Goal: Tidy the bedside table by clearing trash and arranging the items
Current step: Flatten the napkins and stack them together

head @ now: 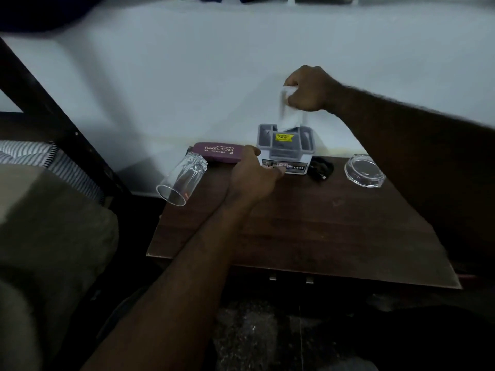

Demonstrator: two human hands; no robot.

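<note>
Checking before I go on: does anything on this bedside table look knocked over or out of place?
Yes. The clear glass lies on its side at the left edge of the table, its mouth apparently overhanging that edge, so it could roll off. No spill shows.

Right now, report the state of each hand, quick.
Left hand: grips the organizer box at its left front corner.
Right hand: closed on a white tissue, just above the box.
</note>
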